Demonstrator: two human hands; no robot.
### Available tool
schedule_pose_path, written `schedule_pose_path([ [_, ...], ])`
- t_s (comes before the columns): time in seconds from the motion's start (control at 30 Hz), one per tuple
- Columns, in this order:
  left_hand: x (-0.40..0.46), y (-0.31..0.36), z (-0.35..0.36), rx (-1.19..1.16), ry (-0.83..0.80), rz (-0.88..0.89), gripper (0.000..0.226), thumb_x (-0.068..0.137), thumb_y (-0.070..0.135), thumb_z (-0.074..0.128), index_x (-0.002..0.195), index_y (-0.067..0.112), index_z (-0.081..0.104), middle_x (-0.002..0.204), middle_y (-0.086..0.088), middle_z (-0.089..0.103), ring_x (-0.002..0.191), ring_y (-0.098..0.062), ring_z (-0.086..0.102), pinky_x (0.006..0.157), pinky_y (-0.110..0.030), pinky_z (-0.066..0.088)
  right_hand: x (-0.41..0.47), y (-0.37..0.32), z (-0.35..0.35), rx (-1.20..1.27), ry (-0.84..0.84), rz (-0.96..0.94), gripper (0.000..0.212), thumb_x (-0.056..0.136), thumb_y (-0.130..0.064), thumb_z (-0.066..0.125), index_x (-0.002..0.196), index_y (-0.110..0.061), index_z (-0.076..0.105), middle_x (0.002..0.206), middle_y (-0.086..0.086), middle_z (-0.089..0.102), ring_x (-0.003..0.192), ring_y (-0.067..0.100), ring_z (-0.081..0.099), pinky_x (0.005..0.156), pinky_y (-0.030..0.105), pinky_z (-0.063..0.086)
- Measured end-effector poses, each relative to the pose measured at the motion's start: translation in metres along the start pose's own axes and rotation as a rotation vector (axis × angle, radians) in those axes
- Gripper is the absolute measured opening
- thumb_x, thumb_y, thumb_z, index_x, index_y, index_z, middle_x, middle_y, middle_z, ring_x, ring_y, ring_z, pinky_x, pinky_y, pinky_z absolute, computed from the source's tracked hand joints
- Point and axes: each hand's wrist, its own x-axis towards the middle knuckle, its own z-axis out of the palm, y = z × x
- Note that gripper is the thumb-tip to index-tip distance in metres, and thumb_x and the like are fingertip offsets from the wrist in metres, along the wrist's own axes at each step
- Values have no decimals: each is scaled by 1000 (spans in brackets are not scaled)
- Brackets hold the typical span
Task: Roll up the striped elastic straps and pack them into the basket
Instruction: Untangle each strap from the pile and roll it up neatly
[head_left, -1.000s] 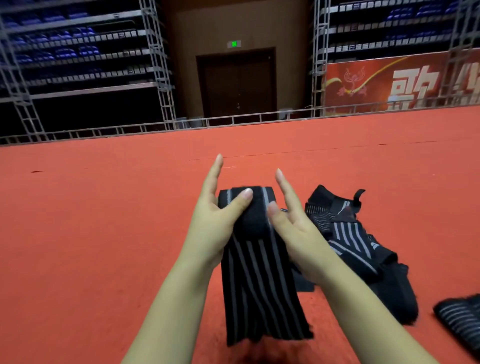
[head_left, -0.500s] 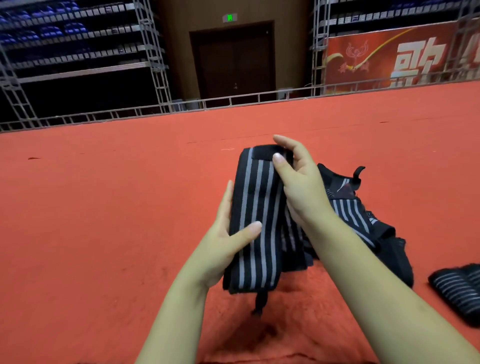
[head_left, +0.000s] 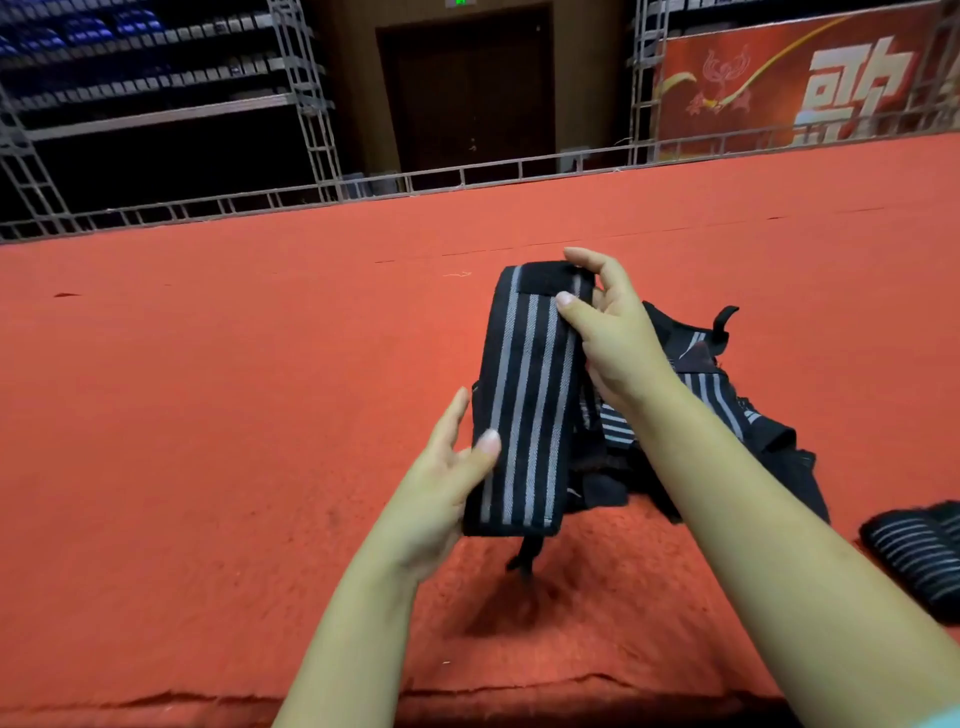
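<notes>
I hold a black elastic strap with grey stripes (head_left: 524, 400) up in front of me, stretched lengthwise above the red carpet. My right hand (head_left: 610, 332) pinches its far end, thumb on the striped face just below the plain black patch. My left hand (head_left: 441, 483) holds the near end, thumb across the stripes and fingers behind. A thin black loop hangs from the strap's lower edge. Behind my right forearm lies a loose heap of more striped straps (head_left: 727, 410). No basket is in view.
A rolled striped strap (head_left: 914, 551) lies on the carpet at the far right. The red carpet (head_left: 208, 415) runs out to a low metal rail (head_left: 467, 176), with scaffolding, a dark door and a red banner behind. The carpet's front edge runs along the bottom.
The strap has gone from a small roll between both hands to a long flat length. My right hand moved up to the far end and my left hand dropped to the near end.
</notes>
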Motion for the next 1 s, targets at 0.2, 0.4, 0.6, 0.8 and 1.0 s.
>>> schedule_pose_path([
  [0.2,25,27,-11,-341,143,-123,82,86,61,46,151,13,29,131,-24,59,123,-38,56,100,-49,45,-52,1,4,96,-299,103,58,97,4,46,143,-27,29,106,-3,68,90,11,68,78,26,54],
  [0.4,39,43,-2,-249,301,23,52,97,7,52,146,12,36,114,-15,69,88,-19,69,71,-36,58,-103,39,-4,116,-348,261,56,90,5,55,135,-25,41,111,4,70,99,16,67,83,27,54],
  [0.6,14,28,1,21,70,188,97,85,-14,58,151,42,14,109,-9,73,95,-19,70,76,-28,57,-95,52,-16,126,-27,390,39,88,-34,60,122,-15,57,119,10,66,112,24,63,98,44,50],
  [0.8,-7,-17,9,216,-124,16,100,85,-22,50,147,48,13,112,-3,73,94,-14,67,81,-26,53,-77,58,-17,177,144,293,16,92,-10,60,107,-15,57,101,4,71,92,19,68,80,35,54],
  [1.0,-3,-12,-1,-155,71,-12,56,83,20,66,135,23,47,116,-2,70,94,-15,69,77,-26,55,-92,70,-15,193,-42,263,16,92,5,53,91,-11,54,78,0,69,73,12,63,71,23,52],
])
